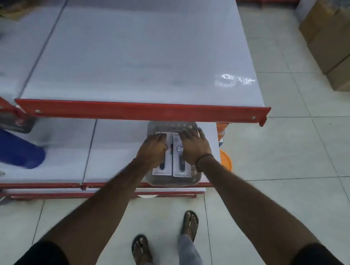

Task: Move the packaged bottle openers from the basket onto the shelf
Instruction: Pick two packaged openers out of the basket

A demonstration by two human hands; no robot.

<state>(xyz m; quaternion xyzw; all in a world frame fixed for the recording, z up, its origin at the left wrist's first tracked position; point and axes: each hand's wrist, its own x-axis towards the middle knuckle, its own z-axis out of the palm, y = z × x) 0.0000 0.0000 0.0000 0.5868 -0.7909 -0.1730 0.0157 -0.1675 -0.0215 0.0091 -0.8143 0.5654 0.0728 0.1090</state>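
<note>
While both arms are reaching under the red-edged upper shelf [142, 110], the left hand [152, 151] and right hand [193, 147] are lying flat, ungripping, on two packaged bottle openers [180, 167] sitting side by side in the grey basket [165, 182] at six o'clock.

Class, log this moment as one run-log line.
stage: placing | left hand: on left packaged opener | right hand: on right packaged opener | site: lower shelf | grip: unclear

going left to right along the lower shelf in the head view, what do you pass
blue object → left hand → left packaged bottle opener → right packaged bottle opener → right hand → orange basket
</note>
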